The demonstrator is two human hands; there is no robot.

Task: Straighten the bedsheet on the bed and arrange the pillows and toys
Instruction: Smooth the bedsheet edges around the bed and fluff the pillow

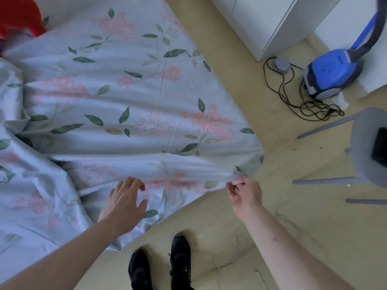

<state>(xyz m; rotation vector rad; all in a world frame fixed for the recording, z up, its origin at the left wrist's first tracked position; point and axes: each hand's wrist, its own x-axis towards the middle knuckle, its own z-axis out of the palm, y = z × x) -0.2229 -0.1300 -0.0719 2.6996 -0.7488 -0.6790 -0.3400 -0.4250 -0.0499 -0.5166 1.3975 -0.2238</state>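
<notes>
**Bedsheet corner held; sheet creased across the bed**

The floral bedsheet (117, 97) is lying spread over the bed, rumpled and folded along its left side, its near edge hanging toward the floor (293, 216). A blue vacuum cleaner (333, 74) is standing well apart on the floor, its black cord (297, 99) lying coiled beside it. The left hand (124, 206) is hovering over the sheet, fingers spread and holding nothing. The right hand (245, 195) is pinching the sheet's corner between thumb and fingertips.
</notes>
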